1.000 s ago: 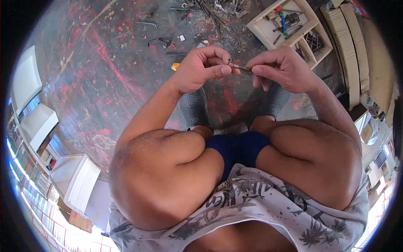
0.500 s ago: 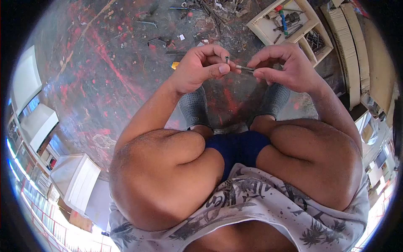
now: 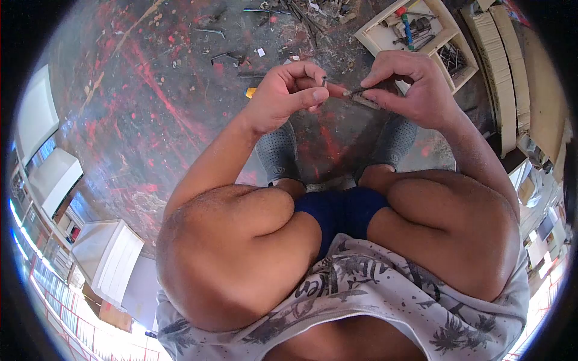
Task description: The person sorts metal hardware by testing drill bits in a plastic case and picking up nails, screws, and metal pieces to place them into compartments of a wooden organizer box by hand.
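Note:
My left hand (image 3: 292, 95) pinches a small dark screw (image 3: 324, 81) between thumb and index finger, its head pointing up. One of its other fingers stretches toward my right hand (image 3: 415, 87). Between the thumb and index finger of that right hand is a thin dark metal rod (image 3: 357, 91). The rod's pale tip lies at the left hand's outstretched fingertip; whether they touch I cannot tell. Both hands are raised above the floor in front of my knees.
A wooden compartment box (image 3: 448, 30) with tools and metal bits stands beyond my right hand. Folded cardboard (image 3: 494, 78) lies at the right. Loose metal pieces (image 3: 226, 58) and scraps litter the paint-stained floor (image 3: 162, 102). My shoes (image 3: 278, 156) are below my hands.
My right hand has shifted slightly up and right, and its fingers have changed their grip on the rod. The left hand has barely moved and still holds the screw.

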A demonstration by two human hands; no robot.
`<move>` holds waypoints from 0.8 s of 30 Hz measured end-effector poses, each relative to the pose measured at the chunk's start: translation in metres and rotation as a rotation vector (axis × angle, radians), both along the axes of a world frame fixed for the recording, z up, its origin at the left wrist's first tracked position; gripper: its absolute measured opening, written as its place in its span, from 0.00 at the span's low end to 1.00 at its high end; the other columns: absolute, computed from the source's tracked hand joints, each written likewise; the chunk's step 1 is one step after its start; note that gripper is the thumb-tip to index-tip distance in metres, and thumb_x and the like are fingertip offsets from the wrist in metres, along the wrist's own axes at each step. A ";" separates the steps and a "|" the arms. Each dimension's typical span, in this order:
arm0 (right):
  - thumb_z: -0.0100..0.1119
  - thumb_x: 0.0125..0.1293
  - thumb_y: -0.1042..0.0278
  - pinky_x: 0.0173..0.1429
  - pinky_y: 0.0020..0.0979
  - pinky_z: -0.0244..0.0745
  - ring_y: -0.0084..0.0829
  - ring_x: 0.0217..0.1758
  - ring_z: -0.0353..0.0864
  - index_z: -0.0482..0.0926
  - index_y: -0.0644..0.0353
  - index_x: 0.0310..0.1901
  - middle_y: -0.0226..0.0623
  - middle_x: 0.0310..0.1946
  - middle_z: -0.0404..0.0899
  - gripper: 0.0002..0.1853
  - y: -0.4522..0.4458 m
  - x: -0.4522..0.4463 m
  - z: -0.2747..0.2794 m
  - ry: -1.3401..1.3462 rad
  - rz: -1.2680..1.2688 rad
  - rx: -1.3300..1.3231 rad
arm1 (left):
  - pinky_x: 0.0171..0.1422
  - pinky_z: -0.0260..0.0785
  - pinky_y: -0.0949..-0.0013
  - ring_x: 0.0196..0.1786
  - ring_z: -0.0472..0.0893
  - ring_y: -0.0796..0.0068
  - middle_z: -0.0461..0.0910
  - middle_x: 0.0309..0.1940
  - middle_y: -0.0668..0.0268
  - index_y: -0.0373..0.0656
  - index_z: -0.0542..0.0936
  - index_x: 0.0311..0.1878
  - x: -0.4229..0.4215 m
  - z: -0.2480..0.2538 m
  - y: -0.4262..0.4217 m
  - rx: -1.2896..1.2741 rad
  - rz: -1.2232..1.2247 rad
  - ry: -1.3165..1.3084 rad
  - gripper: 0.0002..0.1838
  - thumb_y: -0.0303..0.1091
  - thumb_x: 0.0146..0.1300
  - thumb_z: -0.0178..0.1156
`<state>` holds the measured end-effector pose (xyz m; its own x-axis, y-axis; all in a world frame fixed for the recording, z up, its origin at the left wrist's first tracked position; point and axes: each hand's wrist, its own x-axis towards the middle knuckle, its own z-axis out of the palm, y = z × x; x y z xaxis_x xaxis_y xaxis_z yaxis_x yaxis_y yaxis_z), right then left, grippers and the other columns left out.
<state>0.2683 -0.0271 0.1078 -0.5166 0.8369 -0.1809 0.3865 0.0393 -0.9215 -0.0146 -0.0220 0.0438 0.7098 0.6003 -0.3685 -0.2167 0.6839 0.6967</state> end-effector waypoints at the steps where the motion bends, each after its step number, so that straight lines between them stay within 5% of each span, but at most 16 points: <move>1: 0.74 0.60 0.80 0.41 0.24 0.75 0.22 0.38 0.81 0.87 0.61 0.41 0.31 0.36 0.81 0.09 0.000 0.000 0.001 0.012 -0.004 -0.012 | 0.41 0.72 0.76 0.32 0.77 0.84 0.88 0.48 0.55 0.45 0.80 0.47 0.000 0.000 0.000 0.004 -0.003 0.002 0.13 0.37 0.67 0.73; 24: 0.73 0.65 0.73 0.45 0.25 0.77 0.20 0.40 0.81 0.86 0.62 0.43 0.30 0.37 0.83 0.08 -0.004 0.004 -0.001 -0.002 -0.023 -0.096 | 0.42 0.71 0.76 0.31 0.75 0.86 0.88 0.50 0.53 0.45 0.79 0.45 0.001 0.002 0.001 0.012 -0.030 0.010 0.11 0.37 0.68 0.71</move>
<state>0.2722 -0.0312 0.1071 -0.4967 0.8276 -0.2616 0.3880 -0.0579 -0.9198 -0.0132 -0.0209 0.0453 0.7236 0.5835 -0.3688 -0.1892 0.6815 0.7070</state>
